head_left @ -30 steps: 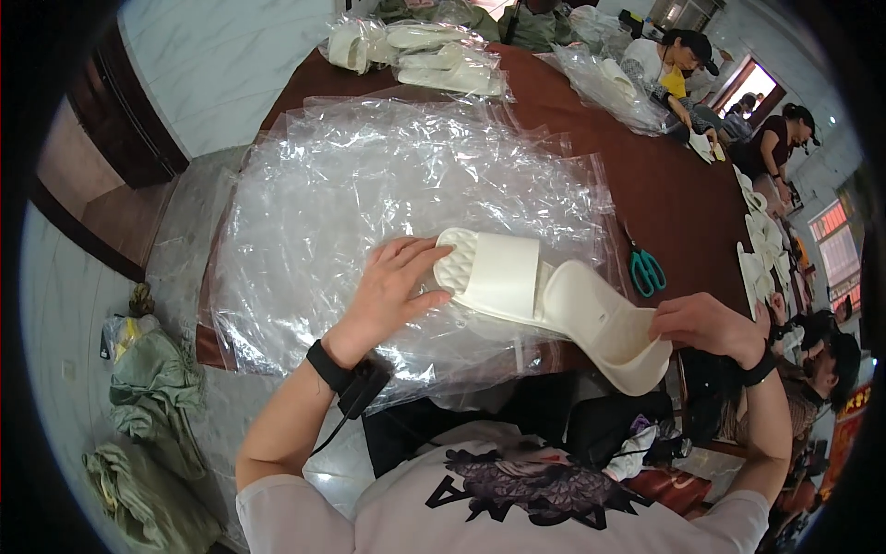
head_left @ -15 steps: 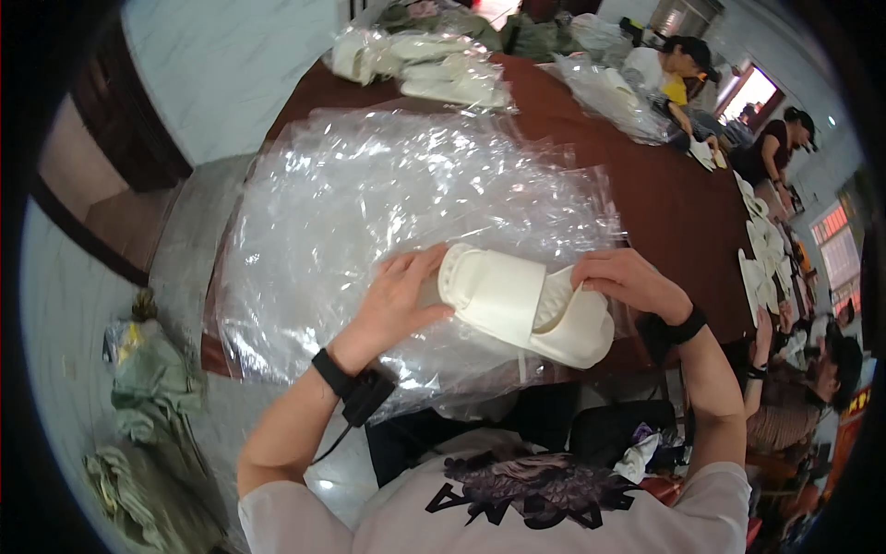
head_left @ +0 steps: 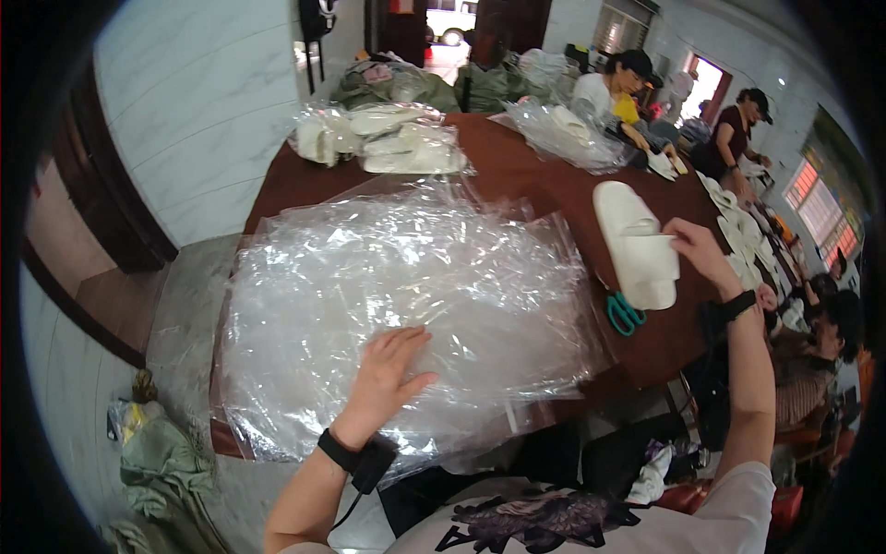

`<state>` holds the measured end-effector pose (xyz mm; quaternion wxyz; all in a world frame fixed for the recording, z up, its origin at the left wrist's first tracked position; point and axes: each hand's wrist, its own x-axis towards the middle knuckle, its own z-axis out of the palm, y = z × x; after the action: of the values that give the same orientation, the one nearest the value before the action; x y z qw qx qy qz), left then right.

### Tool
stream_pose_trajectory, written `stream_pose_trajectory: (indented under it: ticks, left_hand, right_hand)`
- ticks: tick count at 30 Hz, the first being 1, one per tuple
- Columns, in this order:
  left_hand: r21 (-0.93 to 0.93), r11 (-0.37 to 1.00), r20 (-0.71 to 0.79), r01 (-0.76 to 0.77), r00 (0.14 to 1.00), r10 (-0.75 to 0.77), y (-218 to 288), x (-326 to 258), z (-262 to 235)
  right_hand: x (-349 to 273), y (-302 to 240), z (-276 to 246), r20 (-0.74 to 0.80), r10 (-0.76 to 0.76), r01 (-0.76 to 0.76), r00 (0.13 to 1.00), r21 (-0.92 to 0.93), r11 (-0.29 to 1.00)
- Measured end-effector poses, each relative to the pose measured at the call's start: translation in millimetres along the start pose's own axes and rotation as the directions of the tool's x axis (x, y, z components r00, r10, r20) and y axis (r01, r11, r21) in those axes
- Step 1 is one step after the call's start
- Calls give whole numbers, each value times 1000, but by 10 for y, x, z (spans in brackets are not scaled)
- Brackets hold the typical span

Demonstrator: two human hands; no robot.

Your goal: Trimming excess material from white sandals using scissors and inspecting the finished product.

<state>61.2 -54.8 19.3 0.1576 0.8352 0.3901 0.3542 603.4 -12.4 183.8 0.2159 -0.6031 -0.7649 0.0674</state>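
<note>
My right hand (head_left: 703,251) is closed on the strap edge of a cream-white slide slipper (head_left: 643,275), at the right over the brown tabletop. The slipper's toe end points toward me or away; I cannot tell which. Just below it lie teal-handled scissors (head_left: 626,315), partly covered by the slipper. My left hand (head_left: 389,377) rests with its fingers stretched out on a broad pile of clear plastic bags (head_left: 305,305) and holds nothing. Both wrists carry dark bands.
Bagged white slippers (head_left: 411,138) sit at the table's far left, and another bagged bundle (head_left: 563,134) lies at the far side. More white slippers (head_left: 738,226) line the right edge, near several other people. Green sacks (head_left: 166,462) stand on the floor at left.
The slipper has gone from between both hands over the bags to the right, in my right hand alone. My left hand has let go and lies on the bags. The view has shifted upward.
</note>
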Motion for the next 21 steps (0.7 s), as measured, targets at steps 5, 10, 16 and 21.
stream_pose_trajectory:
  ticks: [5, 10, 16, 21]
  left_hand:
    - [37, 999, 7, -20, 1000, 20, -30, -59, -7]
    - [30, 1000, 32, 3, 999, -4, -28, -76, -12]
    - [-4, 999, 43, 39, 998, -38, -3, -19, -25]
    - [-36, 995, 101, 93, 991, -89, -67, -8, -11]
  right_hand:
    - [624, 128, 117, -242, 164, -162, 956, 25, 986]
    - [1738, -574, 667, 18, -277, 272, 961, -269, 924]
    - [2817, -1192, 1816, -23, -454, 419, 891, -346, 839]
    - [3379, -1192, 2764, -10, -350, 342, 937, -180, 922]
